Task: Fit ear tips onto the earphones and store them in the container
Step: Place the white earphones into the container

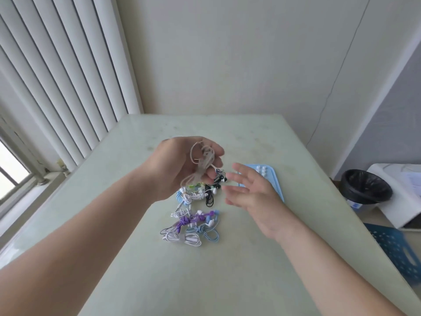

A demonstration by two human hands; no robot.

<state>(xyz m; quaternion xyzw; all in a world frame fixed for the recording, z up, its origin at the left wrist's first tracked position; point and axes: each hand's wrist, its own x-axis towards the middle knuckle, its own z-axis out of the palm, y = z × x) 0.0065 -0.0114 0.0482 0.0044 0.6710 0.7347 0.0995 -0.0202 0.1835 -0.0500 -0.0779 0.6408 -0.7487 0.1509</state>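
left arm [91, 236] is extended over the pile [193, 224], a beige earphone coil [204, 160] gripped in the left hand [180, 169] clear of the rest, likely for tip fitting, with right hand [248, 190] spread near the tip tray [277, 181].

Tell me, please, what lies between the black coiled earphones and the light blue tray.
The open right hand, overlapping the light blue tray; head view.

- Two hands: left hand [182, 165], right hand [250, 192].
- One beige earphone bundle [202, 160].
- Coiled earphone bundles [191, 224]: two clusters, too tangled to count.
- One blue tray [276, 179].
- White ear tips [262, 171]: partly hidden, number unclear.
- One black-lined bin [366, 187].
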